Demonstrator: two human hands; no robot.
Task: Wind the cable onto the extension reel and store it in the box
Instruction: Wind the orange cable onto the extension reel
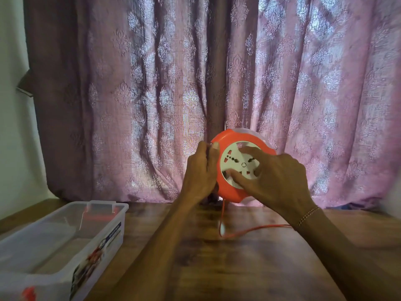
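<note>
A person's two bare arms reached forward over a dark wooden table [249, 268], seen from a camera on the head. Both hands held an orange extension reel [225, 190] upright in the air, above the far side of the table and in front of a pink patterned curtain [152, 83].

The left hand [200, 172] gripped the reel's left rim, thumb pressed on the front of the orange edge and fingers wrapped behind it. The right hand [280, 177] lay across the reel's white socket face [235, 161], fingers spread and pressing on the plate, with the thumb near its lower edge. A beaded bracelet [308, 215] circled the right wrist.

An orange cable [256, 230] hung from the bottom of the reel down to the table, looped there, and trailed off to the right beneath the right forearm. How much cable was already wound inside could not be seen.

A clear plastic box [104, 233] with a printed label on its side sat on the table at the lower left, well apart from the reel. Its top was hard to make out through the blur, so whether a lid was on could not be told.
</note>
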